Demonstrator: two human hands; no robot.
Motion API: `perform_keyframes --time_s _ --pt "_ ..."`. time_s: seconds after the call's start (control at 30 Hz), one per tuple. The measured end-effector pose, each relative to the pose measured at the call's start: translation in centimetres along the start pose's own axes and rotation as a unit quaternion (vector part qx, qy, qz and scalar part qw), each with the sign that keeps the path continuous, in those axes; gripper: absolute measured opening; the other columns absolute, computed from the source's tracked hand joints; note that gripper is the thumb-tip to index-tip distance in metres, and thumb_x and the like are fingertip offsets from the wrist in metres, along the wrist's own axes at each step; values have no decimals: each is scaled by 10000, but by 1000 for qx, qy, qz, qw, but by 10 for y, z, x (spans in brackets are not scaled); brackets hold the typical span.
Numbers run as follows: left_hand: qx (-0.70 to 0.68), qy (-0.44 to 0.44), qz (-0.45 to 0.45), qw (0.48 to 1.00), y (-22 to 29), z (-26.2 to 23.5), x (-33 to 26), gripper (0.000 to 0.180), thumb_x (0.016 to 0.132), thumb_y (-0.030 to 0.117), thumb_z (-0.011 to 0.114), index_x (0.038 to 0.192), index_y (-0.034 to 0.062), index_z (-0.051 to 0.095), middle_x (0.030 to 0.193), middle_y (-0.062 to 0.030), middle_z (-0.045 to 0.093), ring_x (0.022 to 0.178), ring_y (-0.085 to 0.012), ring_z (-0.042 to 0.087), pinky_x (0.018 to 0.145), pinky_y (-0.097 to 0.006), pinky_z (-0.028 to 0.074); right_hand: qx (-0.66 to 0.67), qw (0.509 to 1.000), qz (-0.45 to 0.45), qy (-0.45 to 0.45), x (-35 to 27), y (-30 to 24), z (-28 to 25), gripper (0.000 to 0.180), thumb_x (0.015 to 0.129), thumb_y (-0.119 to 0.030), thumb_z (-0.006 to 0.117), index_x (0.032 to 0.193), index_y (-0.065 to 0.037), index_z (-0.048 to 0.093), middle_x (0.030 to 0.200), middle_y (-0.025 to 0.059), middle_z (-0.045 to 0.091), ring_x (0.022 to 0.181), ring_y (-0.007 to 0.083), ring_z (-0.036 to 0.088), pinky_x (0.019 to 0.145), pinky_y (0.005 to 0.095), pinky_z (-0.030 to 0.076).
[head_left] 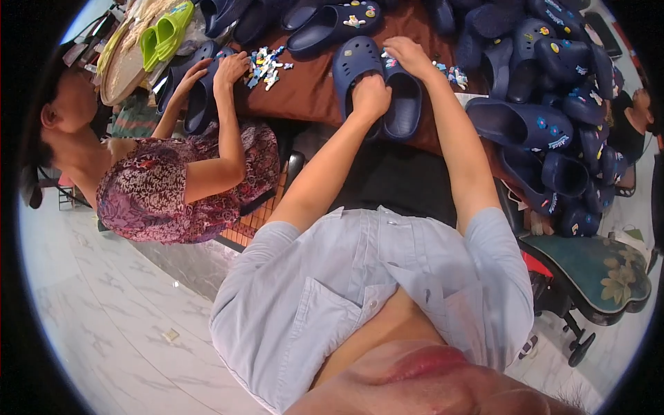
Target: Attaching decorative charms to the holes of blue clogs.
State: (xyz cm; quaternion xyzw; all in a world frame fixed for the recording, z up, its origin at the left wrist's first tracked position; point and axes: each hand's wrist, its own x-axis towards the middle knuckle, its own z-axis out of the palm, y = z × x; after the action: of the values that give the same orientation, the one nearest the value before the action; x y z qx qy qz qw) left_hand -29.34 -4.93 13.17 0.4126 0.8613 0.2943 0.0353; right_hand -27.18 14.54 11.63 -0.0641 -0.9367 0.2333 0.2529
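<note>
Two navy clogs lie side by side before me at the table's near edge. My left hand [372, 97] is closed at the opening of the left clog [351, 61], its fingertips hidden inside. My right hand [409, 57] curls its fingers over the toe of the right clog [403, 114], beside small colourful charms on that toe. Whether a charm sits between those fingers is hidden. A pile of loose white, blue and yellow charms [265, 67] lies to the left, and a smaller charm pile [456, 77] is just right of my right forearm.
Many navy clogs with charms are heaped at the right [519, 128], and others line the far side of the brown-covered table [304, 97]. A co-worker [159, 187] sits at my left, both hands on navy clogs. Lime-green clogs [166, 36] lie behind. A padded chair [588, 270] stands right.
</note>
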Motion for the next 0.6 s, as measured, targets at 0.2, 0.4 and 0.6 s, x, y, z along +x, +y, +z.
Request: perform_keyframes --time_s 0.2,0.4,0.6 --pt "-5 15 -2 1000 0 2 -1 297 807 231 685 857 -60 651 902 -276 666 871 -429 654 807 -493 520 5 999 -42 10 -2 -7 -4 263 872 -284 643 1016 -67 678 1041 112 662 1053 324 570 910 429 445" --pt "-13 2 9 1000 3 4 -2 285 803 231 689 845 -48 654 888 -277 664 861 -429 656 796 -494 524 -15 997 17 76 -5 -10 -8 201 822 -239 708 906 -67 644 945 100 638 981 323 547 841 434 431" --pt "-9 1 17 1000 1 4 -2 291 810 235 685 848 -52 655 889 -278 663 880 -429 654 795 -494 523 39 979 -3 198 -12 2 -4 210 837 -245 688 866 -44 635 892 135 634 897 340 555 801 430 425"
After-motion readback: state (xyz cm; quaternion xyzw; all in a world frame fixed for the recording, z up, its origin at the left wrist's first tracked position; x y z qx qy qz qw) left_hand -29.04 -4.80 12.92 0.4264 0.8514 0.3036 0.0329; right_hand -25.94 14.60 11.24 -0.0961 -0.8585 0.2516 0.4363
